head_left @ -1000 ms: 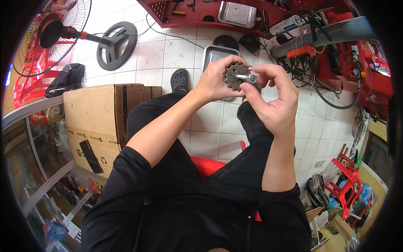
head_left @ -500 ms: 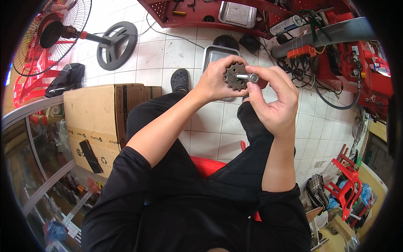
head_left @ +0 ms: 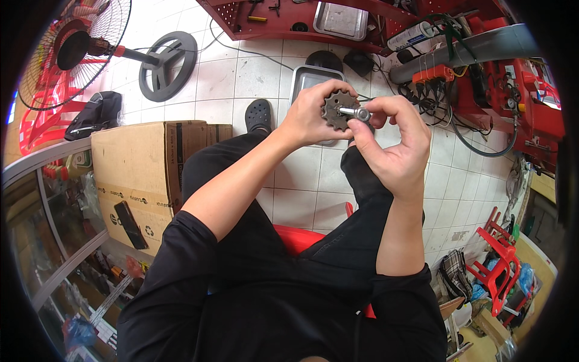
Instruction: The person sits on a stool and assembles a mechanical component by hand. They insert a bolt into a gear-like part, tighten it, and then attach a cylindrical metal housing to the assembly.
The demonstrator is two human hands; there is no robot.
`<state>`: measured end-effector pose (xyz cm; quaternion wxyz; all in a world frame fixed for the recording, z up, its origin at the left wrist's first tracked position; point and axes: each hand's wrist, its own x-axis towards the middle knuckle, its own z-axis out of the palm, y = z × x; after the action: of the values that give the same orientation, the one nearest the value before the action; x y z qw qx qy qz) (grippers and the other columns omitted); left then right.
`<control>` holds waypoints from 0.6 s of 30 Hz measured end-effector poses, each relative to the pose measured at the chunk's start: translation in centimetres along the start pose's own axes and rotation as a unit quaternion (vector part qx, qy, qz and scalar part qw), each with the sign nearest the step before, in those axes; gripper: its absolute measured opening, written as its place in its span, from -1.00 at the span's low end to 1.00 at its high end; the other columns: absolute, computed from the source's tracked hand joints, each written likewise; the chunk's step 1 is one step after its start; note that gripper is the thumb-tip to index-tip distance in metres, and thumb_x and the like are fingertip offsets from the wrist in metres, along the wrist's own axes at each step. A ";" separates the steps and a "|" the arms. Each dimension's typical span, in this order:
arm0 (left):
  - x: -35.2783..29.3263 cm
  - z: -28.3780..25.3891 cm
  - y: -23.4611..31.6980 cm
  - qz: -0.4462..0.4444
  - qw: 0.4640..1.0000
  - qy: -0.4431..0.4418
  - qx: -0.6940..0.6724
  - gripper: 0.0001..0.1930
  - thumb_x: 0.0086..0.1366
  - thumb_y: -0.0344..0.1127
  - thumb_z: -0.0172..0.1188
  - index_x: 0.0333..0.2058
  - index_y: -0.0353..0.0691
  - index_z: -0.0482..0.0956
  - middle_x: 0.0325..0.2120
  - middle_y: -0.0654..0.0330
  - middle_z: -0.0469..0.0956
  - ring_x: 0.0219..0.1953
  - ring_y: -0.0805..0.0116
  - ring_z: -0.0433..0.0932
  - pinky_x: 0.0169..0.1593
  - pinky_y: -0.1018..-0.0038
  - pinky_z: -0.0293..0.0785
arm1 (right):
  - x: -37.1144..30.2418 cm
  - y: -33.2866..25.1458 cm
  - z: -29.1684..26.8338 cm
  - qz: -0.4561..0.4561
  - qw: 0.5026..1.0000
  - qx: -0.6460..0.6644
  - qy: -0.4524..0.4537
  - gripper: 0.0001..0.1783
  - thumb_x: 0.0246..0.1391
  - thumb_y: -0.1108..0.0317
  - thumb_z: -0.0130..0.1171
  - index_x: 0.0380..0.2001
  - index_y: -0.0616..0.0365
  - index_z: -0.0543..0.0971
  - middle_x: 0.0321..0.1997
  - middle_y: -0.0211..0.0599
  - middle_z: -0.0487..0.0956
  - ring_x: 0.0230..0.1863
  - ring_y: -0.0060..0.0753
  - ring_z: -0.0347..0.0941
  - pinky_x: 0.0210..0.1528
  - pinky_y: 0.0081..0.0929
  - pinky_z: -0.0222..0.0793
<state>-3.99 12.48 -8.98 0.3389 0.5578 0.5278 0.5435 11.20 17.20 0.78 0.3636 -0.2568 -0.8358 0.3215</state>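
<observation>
A dark toothed sprocket (head_left: pixel 332 112) is held in my left hand (head_left: pixel 306 116), whose fingers wrap round its far and left sides. From the middle of the sprocket a shiny metal bolt (head_left: pixel 362 113) sticks out to the right, its head toward my right hand (head_left: pixel 401 142). The thumb of that hand rests just below the bolt head and the index fingertip lies at its right side, in a pinch. How far the bolt passes through the sprocket is hidden.
Below my hands is a metal tray (head_left: pixel 300 81) on the tiled floor. A red workbench (head_left: pixel 289 45) runs along the back, with cables (head_left: pixel 416 99) at right. A cardboard box (head_left: pixel 129 160) bearing a phone (head_left: pixel 131 224) and a fan (head_left: pixel 75 51) stand left.
My right index finger has shifted from above the bolt head to its right side, and the thumb has slid slightly left. My left hand and the sprocket stay nearly in place.
</observation>
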 end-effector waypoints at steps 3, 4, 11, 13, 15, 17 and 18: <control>0.0 0.1 0.2 0.004 1.000 0.004 0.004 -0.45 -0.23 -0.31 0.51 -0.19 -0.26 0.49 -0.32 0.19 0.58 -0.28 0.43 0.56 -0.15 0.48 0.48 | 0.1 -0.2 -0.2 0.002 1.000 0.005 -0.002 -0.70 -0.26 0.53 0.30 -0.33 0.19 0.57 -0.53 -0.36 0.47 -0.52 -0.45 0.38 -0.40 -0.52 0.31; 0.1 0.1 0.3 0.007 1.000 0.005 0.005 -0.44 -0.23 -0.31 0.51 -0.20 -0.26 0.49 -0.32 0.19 0.58 -0.28 0.44 0.56 -0.15 0.49 0.48 | 0.0 0.2 -0.2 -0.001 1.000 0.008 -0.006 -0.71 -0.26 0.52 0.31 -0.34 0.19 0.57 -0.52 -0.36 0.47 -0.52 -0.45 0.37 -0.39 -0.52 0.31; 0.0 0.0 -0.1 -0.002 1.000 -0.004 -0.002 -0.43 -0.23 -0.30 0.52 -0.18 -0.26 0.49 -0.31 0.19 0.58 -0.27 0.44 0.56 -0.15 0.48 0.48 | 0.0 -0.3 0.0 0.021 1.000 0.010 0.010 -0.73 -0.26 0.54 0.29 -0.35 0.19 0.58 -0.54 -0.36 0.46 -0.53 -0.46 0.37 -0.40 -0.53 0.30; 0.0 0.1 0.2 -0.011 1.000 -0.004 -0.013 -0.44 -0.23 -0.31 0.52 -0.19 -0.25 0.49 -0.31 0.20 0.58 -0.28 0.44 0.56 -0.15 0.48 0.48 | 0.1 -0.2 -0.2 0.022 1.000 0.020 -0.006 -0.74 -0.26 0.53 0.31 -0.37 0.18 0.56 -0.54 -0.36 0.46 -0.53 -0.46 0.37 -0.40 -0.52 0.30; 0.1 0.1 0.0 0.020 1.000 0.006 0.010 -0.44 -0.23 -0.31 0.52 -0.19 -0.25 0.49 -0.32 0.21 0.58 -0.29 0.46 0.56 -0.16 0.50 0.48 | 0.1 -0.1 -0.2 0.020 1.000 0.021 -0.011 -0.73 -0.26 0.52 0.32 -0.38 0.18 0.55 -0.54 -0.37 0.47 -0.53 -0.46 0.38 -0.39 -0.52 0.30; 0.1 0.1 0.0 0.030 0.999 0.009 0.016 -0.44 -0.23 -0.31 0.53 -0.20 -0.25 0.49 -0.33 0.21 0.59 -0.30 0.46 0.56 -0.17 0.50 0.48 | 0.0 0.0 0.0 0.015 1.000 0.012 -0.004 -0.72 -0.26 0.52 0.33 -0.37 0.18 0.55 -0.53 -0.37 0.47 -0.53 -0.46 0.38 -0.39 -0.52 0.30; 0.1 0.1 -0.1 0.024 1.000 0.006 0.010 -0.44 -0.24 -0.31 0.53 -0.20 -0.25 0.49 -0.34 0.21 0.59 -0.31 0.46 0.56 -0.17 0.51 0.48 | 0.0 0.1 0.0 0.010 1.000 0.005 -0.005 -0.71 -0.26 0.52 0.33 -0.36 0.18 0.55 -0.53 -0.37 0.47 -0.53 -0.46 0.38 -0.39 -0.52 0.30</control>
<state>-3.94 12.56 -9.05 0.3168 0.5701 0.5218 0.5499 11.21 17.22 0.69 0.3576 -0.2616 -0.8332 0.3309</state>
